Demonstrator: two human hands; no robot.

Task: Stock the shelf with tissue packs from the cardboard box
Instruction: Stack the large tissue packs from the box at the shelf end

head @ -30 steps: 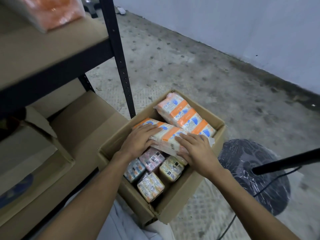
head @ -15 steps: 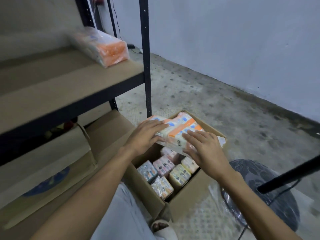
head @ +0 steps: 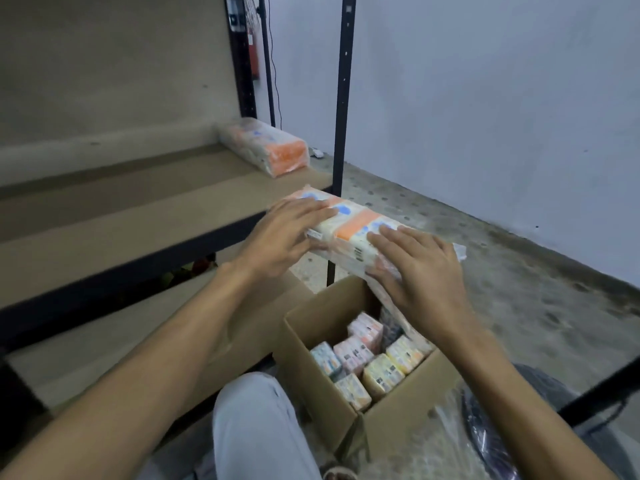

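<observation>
Hands meet on one long tissue pack in the middle of the frame, held in the air above the cardboard box and just in front of the shelf. The left hand lies flat over the pack's left end, fingers spread across the top and pointing right, the palm against the near side. The right hand covers the right end, fingers laid over the top edge and the thumb side pressing the near face, so the pack is clamped between the two palms rather than pinched by curled fingers. The pack runs from upper left to lower right, its orange band and blue marks showing between the hands, and its clear wrapping sticks out past the right hand. Motion blur softens its left end.

Below, in the lower middle of the frame, the open box holds several smaller packs standing close together. On the shelf board, toward the upper middle, a second tissue pack lies near the black upright post. A trouser knee shows at the bottom, just left of the box.
</observation>
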